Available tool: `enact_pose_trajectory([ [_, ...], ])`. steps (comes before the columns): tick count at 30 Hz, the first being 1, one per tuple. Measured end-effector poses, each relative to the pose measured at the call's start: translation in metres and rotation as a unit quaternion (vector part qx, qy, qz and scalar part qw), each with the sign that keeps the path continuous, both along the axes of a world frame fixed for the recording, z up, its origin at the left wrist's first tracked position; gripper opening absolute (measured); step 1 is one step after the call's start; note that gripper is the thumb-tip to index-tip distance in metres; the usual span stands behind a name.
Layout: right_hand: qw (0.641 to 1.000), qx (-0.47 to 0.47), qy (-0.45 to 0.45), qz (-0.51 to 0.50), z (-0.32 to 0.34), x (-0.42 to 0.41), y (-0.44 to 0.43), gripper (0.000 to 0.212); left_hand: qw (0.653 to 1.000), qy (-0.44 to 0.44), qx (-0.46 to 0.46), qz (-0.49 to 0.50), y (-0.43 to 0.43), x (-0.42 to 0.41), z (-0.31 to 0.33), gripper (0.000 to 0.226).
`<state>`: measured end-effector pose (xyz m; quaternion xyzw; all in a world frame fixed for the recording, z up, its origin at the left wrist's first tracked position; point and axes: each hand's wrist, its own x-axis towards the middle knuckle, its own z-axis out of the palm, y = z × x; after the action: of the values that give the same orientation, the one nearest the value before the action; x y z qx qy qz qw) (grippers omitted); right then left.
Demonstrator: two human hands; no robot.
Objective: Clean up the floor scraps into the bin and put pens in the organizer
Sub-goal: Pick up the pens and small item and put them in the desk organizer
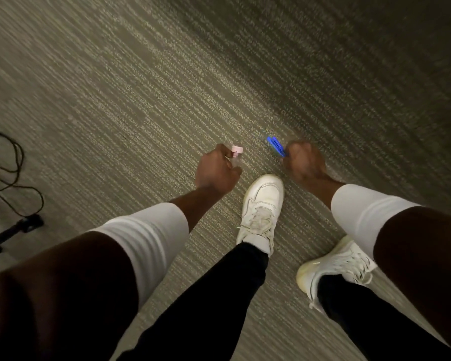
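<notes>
My left hand [215, 170] is closed around a small clear item with a pink cap [237, 153], which sticks out past my fingers. My right hand [305, 161] grips two blue pens [276, 146] that point up and to the left. Both hands hang low over the grey-green striped carpet [141, 100], just ahead of my white shoes. The picture is blurred by motion. No bin, organizer or loose scraps are in view.
My left shoe [262, 212] and right shoe [336, 267] stand on the carpet below the hands. A black cable [3, 162] loops at the left edge, beside a dark stand foot [24, 225].
</notes>
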<state>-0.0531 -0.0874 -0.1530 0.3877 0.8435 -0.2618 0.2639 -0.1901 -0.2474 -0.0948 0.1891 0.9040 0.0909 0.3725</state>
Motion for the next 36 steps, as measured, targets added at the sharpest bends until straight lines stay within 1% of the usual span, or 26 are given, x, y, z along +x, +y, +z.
enact_pose_trajectory([
  [2, 0.997, -0.045, -0.004, -0.063, 0.03, 0.019, 0.0, 0.023, 1.0, -0.002, 0.005, -0.005, 0.008, 0.005, 0.024, 0.04],
  [4, 0.989, -0.069, -0.003, -0.131, 0.065, 0.04, 0.001, 0.018, 1.0, -0.008, 0.02, -0.009, 0.021, 0.01, 0.049, 0.037],
  [7, 0.97, -0.077, 0.023, -0.228, 0.118, 0.066, 0.006, 0.013, 0.999, -0.023, 0.041, -0.001, 0.047, 0.019, 0.087, 0.033],
  [9, 0.96, -0.077, 0.043, -0.265, 0.153, 0.079, 0.013, 0.021, 0.998, -0.034, 0.047, -0.001, 0.064, 0.027, 0.111, 0.036],
  [11, 0.954, -0.068, 0.067, -0.284, 0.185, 0.088, 0.02, 0.026, 0.997, -0.038, 0.06, 0.007, 0.08, 0.036, 0.136, 0.035],
  [16, 0.931, -0.046, 0.106, -0.347, 0.264, 0.111, 0.036, 0.021, 0.996, -0.036, 0.082, -0.025, 0.116, 0.061, 0.203, 0.026],
  [22, 0.903, -0.031, 0.14, -0.404, 0.365, 0.146, 0.045, 0.016, 0.993, -0.047, 0.099, -0.049, 0.137, 0.079, 0.294, 0.022],
  [25, 0.893, -0.027, 0.143, -0.425, 0.41, 0.163, 0.052, 0.016, 0.992, -0.052, 0.088, -0.08, 0.143, 0.084, 0.336, 0.02],
  [27, 0.883, -0.028, 0.161, -0.44, 0.437, 0.175, 0.056, 0.015, 0.99, -0.044, 0.087, -0.106, 0.146, 0.09, 0.363, 0.021],
  [30, 0.873, -0.026, 0.174, -0.454, 0.479, 0.192, 0.066, 0.017, 0.988, -0.044, 0.085, -0.118, 0.154, 0.102, 0.403, 0.02],
  [31, 0.872, -0.023, 0.176, -0.455, 0.492, 0.197, 0.07, 0.018, 0.988, -0.047, 0.079, -0.126, 0.157, 0.109, 0.417, 0.019],
  [34, 0.864, -0.007, 0.188, -0.467, 0.529, 0.21, 0.082, 0.039, 0.984, -0.041, 0.077, -0.153, 0.168, 0.133, 0.456, 0.015],
  [36, 0.858, 0.008, 0.194, -0.475, 0.555, 0.217, 0.094, 0.039, 0.981, -0.048, 0.097, -0.16, 0.179, 0.152, 0.483, 0.015],
])
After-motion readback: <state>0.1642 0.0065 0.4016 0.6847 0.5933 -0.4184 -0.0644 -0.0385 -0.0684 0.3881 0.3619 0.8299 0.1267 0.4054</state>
